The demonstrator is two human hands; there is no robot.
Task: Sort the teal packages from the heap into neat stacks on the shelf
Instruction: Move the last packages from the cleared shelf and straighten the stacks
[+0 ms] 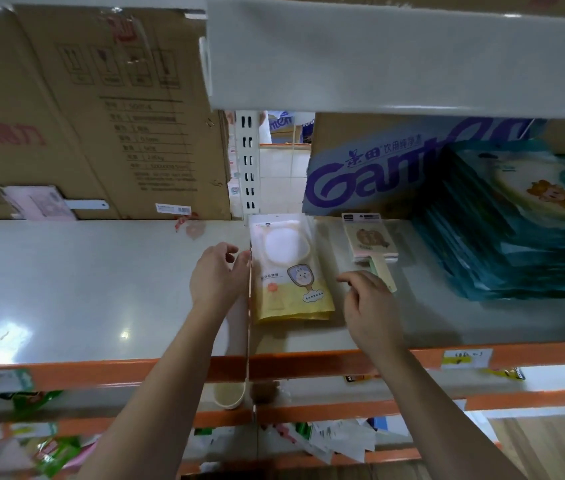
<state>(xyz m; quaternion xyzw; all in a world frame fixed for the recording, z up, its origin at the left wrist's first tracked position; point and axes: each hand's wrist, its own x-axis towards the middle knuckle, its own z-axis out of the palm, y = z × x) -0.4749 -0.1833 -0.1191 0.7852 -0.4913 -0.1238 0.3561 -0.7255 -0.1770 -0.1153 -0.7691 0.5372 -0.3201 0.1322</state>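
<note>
Two empty grips: left hand (218,277) and right hand (369,306) hover loosely curled; teal packages (516,237) lie rightward, nearer the right hand.

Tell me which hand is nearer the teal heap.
Right. The right hand is left of the teal heap; the left hand is farther left, beyond the yellow package.

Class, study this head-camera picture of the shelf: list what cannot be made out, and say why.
1. Teal packages, head view: blurred and cut by the right edge; count unknowable.
2. Brown carton: its printed table is too blurred to read.
3. Left hand: whether its fingertips touch the yellow package is unclear.
4. Small card pack: lower end partly hidden by the right hand.
</note>
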